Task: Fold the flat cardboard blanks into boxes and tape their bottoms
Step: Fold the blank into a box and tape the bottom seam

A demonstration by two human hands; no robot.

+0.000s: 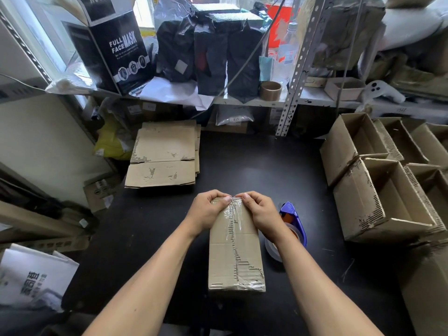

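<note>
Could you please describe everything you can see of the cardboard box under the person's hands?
The cardboard box is a long, narrow brown carton lying on the black table, its closed flaps facing up. Clear tape runs lengthwise along the centre seam and wraps over the near end, wrinkled in places. The flap edges look ragged, with corrugation showing. The left hand and right hand grip the far end, thumbs pressing the tape down at the edge. A blue tape dispenser lies just right of it.
</note>
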